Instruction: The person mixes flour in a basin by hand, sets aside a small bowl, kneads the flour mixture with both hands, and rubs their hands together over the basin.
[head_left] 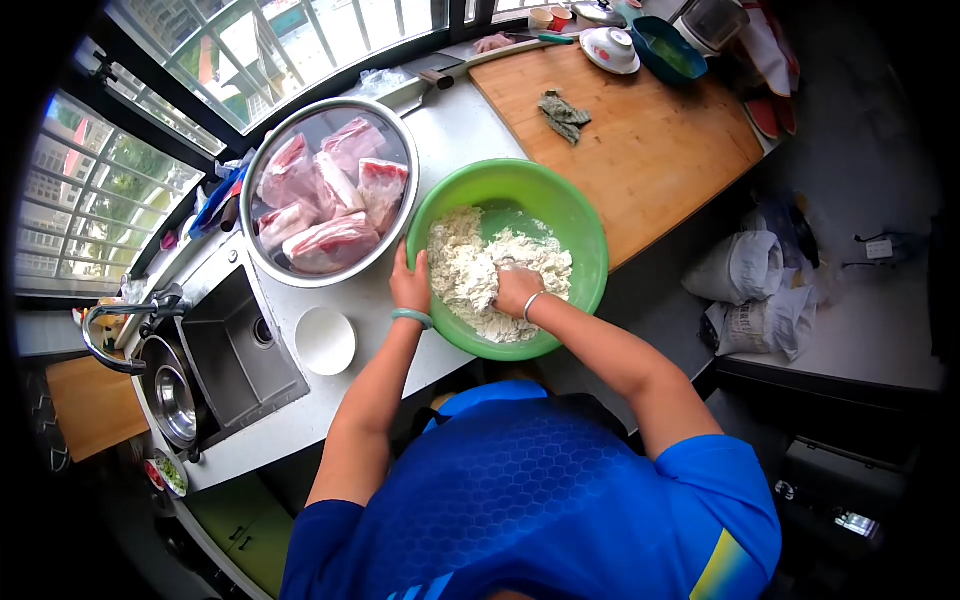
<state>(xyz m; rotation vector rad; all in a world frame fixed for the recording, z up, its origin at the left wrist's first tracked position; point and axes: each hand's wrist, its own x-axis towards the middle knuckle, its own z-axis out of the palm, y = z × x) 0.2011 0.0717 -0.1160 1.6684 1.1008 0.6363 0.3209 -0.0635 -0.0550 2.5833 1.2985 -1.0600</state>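
Observation:
A large green basin [588, 225] stands on the counter in front of me, holding shaggy, crumbly flour dough [460, 250]. My left hand [409, 284], with a pale green bangle at the wrist, grips the basin's left rim. Inside the basin, my right hand [516, 290] presses into the dough with curled fingers, their tips buried; a silver bracelet circles that wrist. Left of the basin, a steel bowl [252, 240] contains several thick pieces of raw meat [335, 187] with bone, in liquid. A small white bowl [325, 341] sits close to my left forearm.
A wooden board [660, 150] bears a crumpled grey-green cloth [564, 115], a lidded white dish [609, 49] and a teal container [670, 50]. At left are a sink [240, 345] and faucet [105, 335]. A cleaver [410, 95] lies by the window. White sacks [750, 290] stand at right.

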